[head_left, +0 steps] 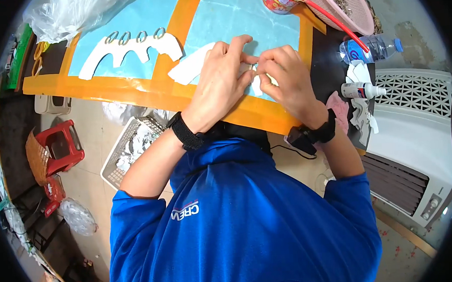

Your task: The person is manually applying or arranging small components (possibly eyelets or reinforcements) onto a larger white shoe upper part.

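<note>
A white scalloped piece point(185, 67), cut from what looks like thin sheet, lies under my hands on the blue-and-orange tabletop. My left hand point(222, 82) rests over it, its thumb and fingers bent around the middle part. Close beside it, my right hand point(287, 75) pinches thumb and forefinger together at the piece's short tabs; a tiny shiny bit shows there, too small to name. A second white scalloped piece point(100, 54) lies to the left, with several metal rings point(141, 37) along its upper edge. My fingers partly hide the piece I handle.
A pink basket point(364, 21) of small metal parts and a red tin point(279, 0) stand at the far right. Nearer are a water bottle point(369, 49) and a white squeeze bottle point(359, 90). Clear plastic bags point(71, 16) lie far left. Below stand a crate point(116, 167) and red stool point(65, 149).
</note>
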Action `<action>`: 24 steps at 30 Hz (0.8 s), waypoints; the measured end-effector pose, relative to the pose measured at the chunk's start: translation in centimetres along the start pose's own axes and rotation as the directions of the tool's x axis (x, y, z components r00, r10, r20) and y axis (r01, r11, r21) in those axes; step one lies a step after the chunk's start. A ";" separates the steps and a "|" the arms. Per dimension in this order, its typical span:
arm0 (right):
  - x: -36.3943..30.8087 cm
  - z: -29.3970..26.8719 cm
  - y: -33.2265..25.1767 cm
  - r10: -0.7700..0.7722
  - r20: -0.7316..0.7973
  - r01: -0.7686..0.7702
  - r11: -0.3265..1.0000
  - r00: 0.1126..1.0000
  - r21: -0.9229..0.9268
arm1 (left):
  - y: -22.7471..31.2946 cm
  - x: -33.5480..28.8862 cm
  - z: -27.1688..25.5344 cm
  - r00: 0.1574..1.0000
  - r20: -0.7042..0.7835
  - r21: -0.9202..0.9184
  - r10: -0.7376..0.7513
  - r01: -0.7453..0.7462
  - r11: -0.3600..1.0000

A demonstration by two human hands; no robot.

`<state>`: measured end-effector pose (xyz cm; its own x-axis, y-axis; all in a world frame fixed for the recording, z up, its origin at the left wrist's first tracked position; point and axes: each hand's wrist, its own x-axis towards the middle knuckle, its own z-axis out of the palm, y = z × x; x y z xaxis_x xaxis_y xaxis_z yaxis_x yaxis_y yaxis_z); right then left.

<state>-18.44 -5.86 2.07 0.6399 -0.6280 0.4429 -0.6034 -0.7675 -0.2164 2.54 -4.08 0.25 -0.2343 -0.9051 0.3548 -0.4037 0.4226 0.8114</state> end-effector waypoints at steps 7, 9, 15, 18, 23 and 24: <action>0.0 -0.2 1.0 -0.120 -0.006 0.120 0.990 0.993 0.076 | -0.2 0.0 0.0 1.000 0.015 -0.006 -0.011 0.011 1.000; 0.2 -0.5 1.1 -0.090 0.018 0.088 0.992 0.996 0.093 | -0.1 0.0 0.0 1.000 0.021 -0.012 -0.019 0.019 1.000; 1.1 -1.4 0.4 0.034 0.040 -0.043 0.972 0.999 0.231 | -0.3 -0.1 0.2 1.000 -0.004 -0.001 0.019 -0.019 1.000; 1.7 -1.9 0.0 0.030 0.089 -0.042 0.988 0.996 0.146 | -0.3 -0.1 0.3 1.000 -0.011 0.002 0.017 -0.017 1.000; 2.3 -1.8 -0.7 0.120 0.101 -0.126 0.990 0.988 0.056 | -0.4 -0.2 0.3 0.999 -0.018 -0.002 0.040 -0.040 0.999; 2.3 -1.7 -0.7 0.133 0.096 -0.137 0.990 0.986 0.030 | -0.5 -0.1 0.4 0.999 -0.015 -0.001 0.039 -0.039 0.999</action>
<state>-17.34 -6.55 4.72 0.5966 -0.7340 0.3244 -0.6706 -0.6780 -0.3010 2.44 -4.13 -0.33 -0.2370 -0.8883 0.3933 -0.3932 0.4579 0.7973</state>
